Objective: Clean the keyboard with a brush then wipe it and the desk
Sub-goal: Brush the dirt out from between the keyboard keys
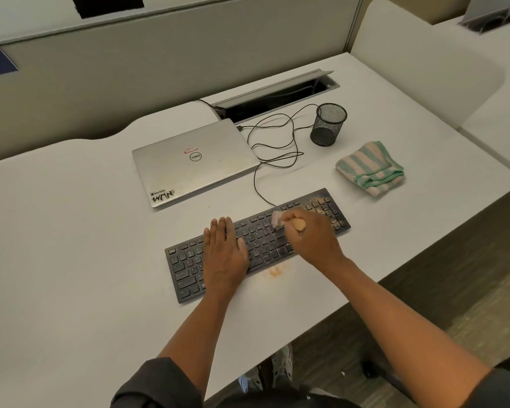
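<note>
White desk (pixel 71 245) bears keyboard (pixel 186 278), closed laptop (pixel 171 163), mesh cup (pixel 328 124), striped cloth (pixel 370 167).

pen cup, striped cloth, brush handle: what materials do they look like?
Black cylindrical pen cup: looks like wire mesh, matte; the desk shows through its wall. Green-and-pink striped folded cloth: soft woven or terry fabric, judging by its slumped folds and fuzzy edge. Tan rounded brush handle in the right hand: probably wood, smooth, but mostly covered, so uncertain.

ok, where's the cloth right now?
In the head view, the striped cloth lies folded on the desk at right, untouched, just beyond the keyboard's right end and near the mesh pen cup.
</note>
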### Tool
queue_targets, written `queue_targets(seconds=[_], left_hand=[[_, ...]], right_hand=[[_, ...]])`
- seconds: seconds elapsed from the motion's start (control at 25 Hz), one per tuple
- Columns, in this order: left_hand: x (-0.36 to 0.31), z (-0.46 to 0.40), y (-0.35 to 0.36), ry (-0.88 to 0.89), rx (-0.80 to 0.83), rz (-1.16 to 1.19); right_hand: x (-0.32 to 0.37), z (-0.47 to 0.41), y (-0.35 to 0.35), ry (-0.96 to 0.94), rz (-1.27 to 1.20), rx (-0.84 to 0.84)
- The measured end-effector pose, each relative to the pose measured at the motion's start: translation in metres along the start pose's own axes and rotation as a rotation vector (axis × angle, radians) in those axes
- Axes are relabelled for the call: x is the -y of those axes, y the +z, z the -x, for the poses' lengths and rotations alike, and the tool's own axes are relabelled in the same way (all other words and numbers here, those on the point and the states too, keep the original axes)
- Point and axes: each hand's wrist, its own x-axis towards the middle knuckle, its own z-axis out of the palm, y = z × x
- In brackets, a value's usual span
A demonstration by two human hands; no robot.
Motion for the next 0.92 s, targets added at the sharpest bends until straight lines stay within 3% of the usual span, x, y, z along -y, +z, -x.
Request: queue_targets(seconds=[0.28,0.48,0.72,0.84,0.92], left_hand=[[0.001,-0.001,0.001,0.008,-0.008,0.021],[0.0,0.0,0.001,0.005,-0.018,0.028],[0.001,-0.001,0.002,0.002,0.0,0.02],[0.001,-0.001,0.002,0.0,-0.007,0.028],[0.001,0.0,0.001,0.001,-0.002,0.028]], right_hand=[[0.014,-0.054,0.006,0.116,0.145,0.208],[0.022,-0.065,-0.009,0.268,0.106,0.497],[0.028,-0.07,0.003,0.136,0.217,0.366],[0.025,-0.06,0.008,0.162,0.21,0.372],[0.027,-0.062,0.002,0.21,0.243,0.471]])
